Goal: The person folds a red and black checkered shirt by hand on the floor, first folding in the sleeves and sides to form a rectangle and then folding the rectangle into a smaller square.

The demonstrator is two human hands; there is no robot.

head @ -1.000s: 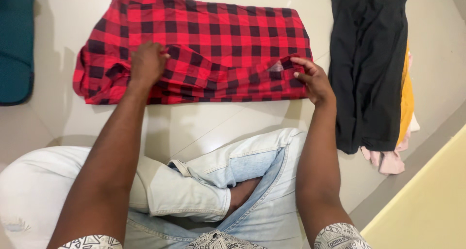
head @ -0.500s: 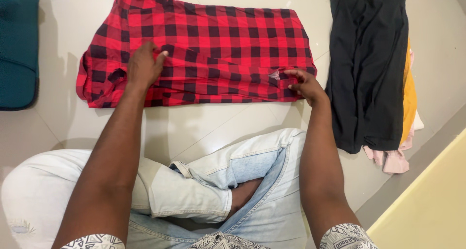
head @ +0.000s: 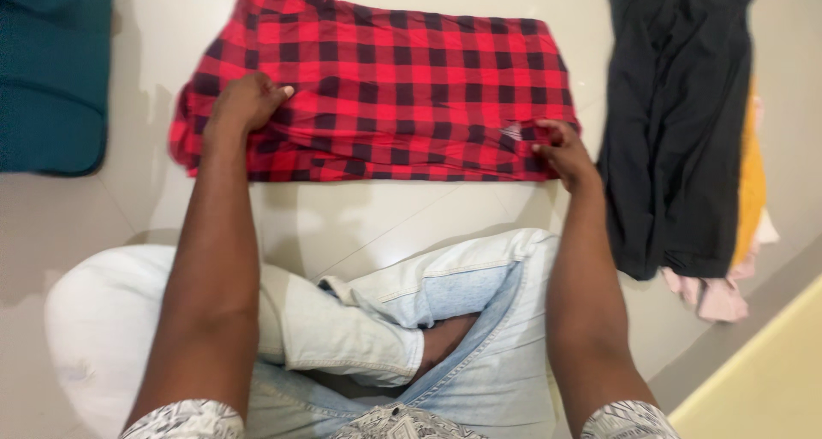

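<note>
A: Where does the red-and-black checked shirt [head: 402, 88] lie, and how do your hands meet it?

B: It lies spread flat on the pale tiled floor [head: 360, 225], just beyond your crossed legs in light blue jeans [head: 445, 319]. Your left hand [head: 244, 105] rests on the shirt's left part, fingers curled together and pressing down on the cloth. Your right hand [head: 561, 152] is at the shirt's lower right corner, fingers closed in a pinch on the hem.

A: Any label on it?

B: A small pale tag or patch [head: 511, 132] shows on the shirt just left of your right hand; its shape is hard to make out.

A: What lies around the shirt?

B: To its right, a black garment [head: 676, 122] lies lengthwise, close to your right hand. Under the black garment's far edge, an orange cloth [head: 752, 182] and a pink one [head: 719, 293] show only as strips. Left of the shirt, well apart, sits a teal cushion or cloth [head: 51, 71], cut off by the frame.

A: What is hidden?

B: The shirt's top edge runs out of view, and your left palm covers the fold beneath it.
</note>
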